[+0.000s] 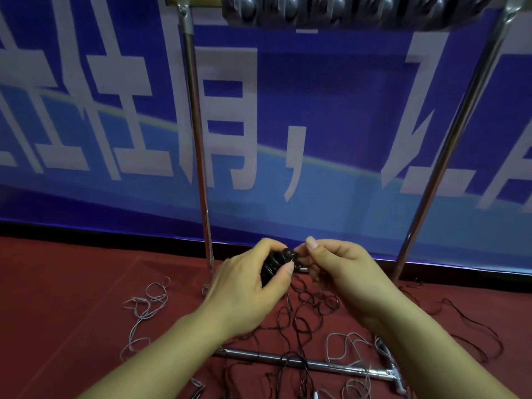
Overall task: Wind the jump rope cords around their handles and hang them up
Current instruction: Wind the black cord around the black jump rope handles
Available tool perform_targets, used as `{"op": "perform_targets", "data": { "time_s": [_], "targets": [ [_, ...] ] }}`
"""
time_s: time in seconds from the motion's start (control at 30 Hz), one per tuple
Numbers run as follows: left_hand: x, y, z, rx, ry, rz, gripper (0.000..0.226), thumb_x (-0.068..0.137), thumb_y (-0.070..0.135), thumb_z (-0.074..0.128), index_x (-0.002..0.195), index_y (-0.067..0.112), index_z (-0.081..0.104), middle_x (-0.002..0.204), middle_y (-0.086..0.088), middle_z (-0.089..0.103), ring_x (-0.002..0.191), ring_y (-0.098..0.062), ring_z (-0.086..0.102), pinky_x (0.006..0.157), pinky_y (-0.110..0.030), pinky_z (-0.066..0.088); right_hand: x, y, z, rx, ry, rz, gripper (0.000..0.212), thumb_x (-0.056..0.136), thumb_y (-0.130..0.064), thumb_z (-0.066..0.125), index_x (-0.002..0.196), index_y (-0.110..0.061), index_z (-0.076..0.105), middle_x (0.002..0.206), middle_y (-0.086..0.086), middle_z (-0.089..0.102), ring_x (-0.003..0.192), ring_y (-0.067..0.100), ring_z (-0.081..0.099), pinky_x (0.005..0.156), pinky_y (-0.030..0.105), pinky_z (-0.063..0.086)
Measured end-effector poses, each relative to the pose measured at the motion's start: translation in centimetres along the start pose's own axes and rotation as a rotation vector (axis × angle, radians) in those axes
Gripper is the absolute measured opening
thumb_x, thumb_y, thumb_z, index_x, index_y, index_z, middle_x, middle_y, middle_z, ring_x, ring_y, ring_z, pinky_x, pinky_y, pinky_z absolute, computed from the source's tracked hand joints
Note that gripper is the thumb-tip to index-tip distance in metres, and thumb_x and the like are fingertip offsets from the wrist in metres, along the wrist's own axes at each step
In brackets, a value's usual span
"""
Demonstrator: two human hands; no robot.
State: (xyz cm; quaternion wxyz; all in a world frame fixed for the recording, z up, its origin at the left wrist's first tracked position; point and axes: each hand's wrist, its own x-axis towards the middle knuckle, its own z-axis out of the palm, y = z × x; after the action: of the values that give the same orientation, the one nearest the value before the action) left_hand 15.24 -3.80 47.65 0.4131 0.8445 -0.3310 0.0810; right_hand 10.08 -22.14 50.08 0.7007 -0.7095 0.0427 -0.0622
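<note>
low over the red floor cloth (72, 298), left hand (244, 295) grips a ribbed black handle (275, 264), long axis tilting up and right toward the right hand (342, 272), whose fingertips pinch at its cap. thin dark cord (305, 315) tangles beneath, pale cord (146, 303) loops left, beside the chrome rack (198, 139).

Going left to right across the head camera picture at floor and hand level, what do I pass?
Grey cord → left hand → black handle → right hand → right rack post → dark cord.
</note>
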Motion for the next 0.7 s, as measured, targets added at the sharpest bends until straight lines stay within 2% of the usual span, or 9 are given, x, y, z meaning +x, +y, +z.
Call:
{"op": "perform_targets", "data": {
  "time_s": [0.07,0.17,0.27,0.33,0.47,0.53,0.6,0.67,0.7],
  "targets": [
    [0.4,-0.8,0.7,-0.042,-0.042,-0.021,0.039,0.084,0.064,0.046,0.118,0.046,0.043,0.092,0.023,0.066,0.072,-0.005,0.062,0.070,-0.033,0.049,1.1,0.6,-0.1,0.028,-0.026,0.024,0.032,0.090,-0.039,0.064,0.077,-0.012,0.076,0.068,0.011,0.051,0.059,0.014,0.044,0.055,0.021,0.041],
    [0.8,-2.1,1.6,-0.047,-0.112,-0.044,0.058,0.084,0.066,0.047,0.137,0.056,0.026,0.109,0.029,0.065,0.091,-0.001,0.065,0.083,-0.032,0.051,2.5,2.1,-0.3,0.018,-0.090,0.042,0.035,0.083,-0.045,0.072,0.069,-0.014,0.069,0.066,0.010,0.043,0.061,0.016,0.038,0.056,0.024,0.035],
    [1.3,-3.3,2.1,0.030,-0.178,-0.021,0.065,0.085,0.065,0.046,0.142,0.059,0.015,0.108,0.030,0.063,0.095,0.001,0.062,0.084,-0.033,0.050,3.7,3.3,-0.3,-0.039,-0.135,0.110,0.023,0.086,-0.035,0.072,0.072,-0.017,0.073,0.067,0.001,0.057,0.065,0.013,0.044,0.064,0.029,0.036],
    [1.7,-4.0,2.3,0.065,-0.195,-0.027,0.067,0.083,0.066,0.045,0.142,0.059,0.015,0.105,0.029,0.063,0.094,0.001,0.062,0.083,-0.032,0.050,4.3,3.9,0.0,-0.016,-0.168,0.180,0.015,0.087,-0.029,0.072,0.078,-0.017,0.075,0.074,0.002,0.065,0.071,0.015,0.053,0.071,0.033,0.040],
    [2.1,-4.9,3.2,0.008,-0.243,-0.087,0.065,0.084,0.071,0.048,0.141,0.058,0.021,0.095,0.022,0.065,0.086,0.000,0.064,0.076,-0.031,0.051,5.3,4.8,0.0,0.159,-0.199,0.239,0.016,0.095,-0.019,0.062,0.084,-0.009,0.070,0.084,0.015,0.066,0.076,0.025,0.060,0.077,0.037,0.047],
    [2.3,-5.0,3.6,-0.054,-0.247,-0.125,0.057,0.087,0.068,0.055,0.137,0.059,0.029,0.090,0.026,0.066,0.083,0.003,0.064,0.072,-0.021,0.048,5.5,5.0,-0.3,0.225,-0.150,0.181,0.016,0.095,-0.019,0.062,0.086,-0.009,0.071,0.089,0.017,0.067,0.081,0.027,0.060,0.080,0.039,0.048],
    [2.8,-5.2,3.8,-0.082,-0.209,-0.146,0.050,0.086,0.064,0.059,0.132,0.056,0.039,0.087,0.034,0.064,0.079,0.006,0.063,0.067,-0.010,0.041,5.7,5.0,-0.3,0.278,-0.066,0.117,0.014,0.089,-0.023,0.065,0.081,-0.014,0.071,0.080,0.012,0.062,0.075,0.027,0.053,0.076,0.038,0.044],
    [3.0,-5.3,3.7,-0.137,-0.158,-0.169,0.052,0.082,0.070,0.058,0.129,0.051,0.047,0.091,0.036,0.064,0.083,0.008,0.064,0.069,-0.008,0.041,5.9,4.8,-0.2,0.347,-0.011,0.073,0.012,0.084,-0.025,0.066,0.080,-0.014,0.068,0.081,0.015,0.052,0.076,0.031,0.043,0.073,0.037,0.039],
    [3.1,-5.4,3.6,-0.169,-0.142,-0.178,0.056,0.080,0.075,0.057,0.128,0.047,0.050,0.096,0.033,0.066,0.089,0.008,0.064,0.073,-0.009,0.043,5.9,4.4,-0.1,0.371,0.001,0.052,0.012,0.085,-0.024,0.067,0.082,-0.012,0.066,0.083,0.016,0.052,0.079,0.032,0.043,0.072,0.038,0.039]
  ]
}}
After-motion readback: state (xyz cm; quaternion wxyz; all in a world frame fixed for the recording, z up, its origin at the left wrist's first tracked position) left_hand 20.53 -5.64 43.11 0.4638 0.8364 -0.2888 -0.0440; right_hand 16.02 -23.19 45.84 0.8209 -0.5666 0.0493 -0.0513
